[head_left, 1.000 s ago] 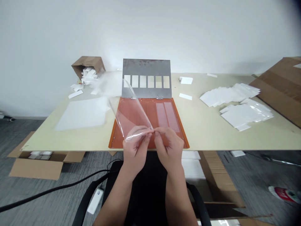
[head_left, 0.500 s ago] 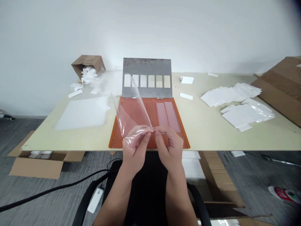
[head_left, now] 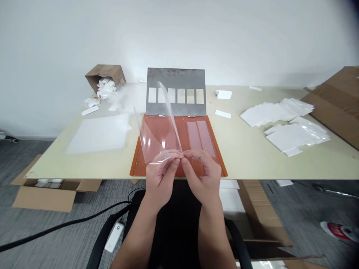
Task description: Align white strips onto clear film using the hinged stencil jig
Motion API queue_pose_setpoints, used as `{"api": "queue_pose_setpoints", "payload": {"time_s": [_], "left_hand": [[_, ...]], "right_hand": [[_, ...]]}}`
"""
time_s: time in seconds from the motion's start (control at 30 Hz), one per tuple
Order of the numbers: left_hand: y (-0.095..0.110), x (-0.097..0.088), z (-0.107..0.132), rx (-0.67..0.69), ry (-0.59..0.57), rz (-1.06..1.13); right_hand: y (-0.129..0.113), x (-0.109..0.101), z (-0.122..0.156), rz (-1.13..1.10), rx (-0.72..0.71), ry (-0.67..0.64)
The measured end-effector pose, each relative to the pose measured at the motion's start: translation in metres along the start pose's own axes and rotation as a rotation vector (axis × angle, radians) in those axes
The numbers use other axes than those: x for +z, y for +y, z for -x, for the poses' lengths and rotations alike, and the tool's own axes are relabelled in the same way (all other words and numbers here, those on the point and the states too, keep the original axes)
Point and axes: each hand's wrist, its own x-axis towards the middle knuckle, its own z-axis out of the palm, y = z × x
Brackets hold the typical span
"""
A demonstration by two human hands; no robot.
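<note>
A clear plastic film sheet [head_left: 157,136] rises from my hands, curved and tilted, over an orange board [head_left: 137,164]. My left hand [head_left: 162,173] is closed on the film near its lower right corner. Against it, my right hand [head_left: 202,173] pinches the same corner between thumb and forefinger; the fingertips of both hands meet there. Two pale translucent strips [head_left: 201,139] lie on the right side of the board. Hinged to the board's back edge, a grey metal plate [head_left: 176,77] with a row of rectangular openings stands raised.
Frosted sheets [head_left: 98,134] lie on the left of the table [head_left: 238,164]. Behind them a cardboard box [head_left: 114,71] spills white pieces. Stacks of white pouches [head_left: 298,135] and a large cardboard box [head_left: 336,101] are at the right. An open carton [head_left: 45,198] stands on the floor at left.
The film sheet has shifted and its curve has changed slightly, its top edge tipping right. My fingertips have drawn closer at the corner. My right hand has moved very slightly right.
</note>
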Motion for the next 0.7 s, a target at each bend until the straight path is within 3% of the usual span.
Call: {"api": "queue_pose_setpoints", "payload": {"time_s": [0.37, 0.7], "left_hand": [[0.0032, -0.0043, -0.0002, 0.169, -0.124, -0.201], [0.0015, -0.0039, 0.0028, 0.117, -0.113, -0.23]], "right_hand": [[-0.001, -0.0001, -0.0025, 0.094, -0.113, 0.098], [0.0051, -0.0018, 0.0037, 0.01, 0.022, 0.058]]}}
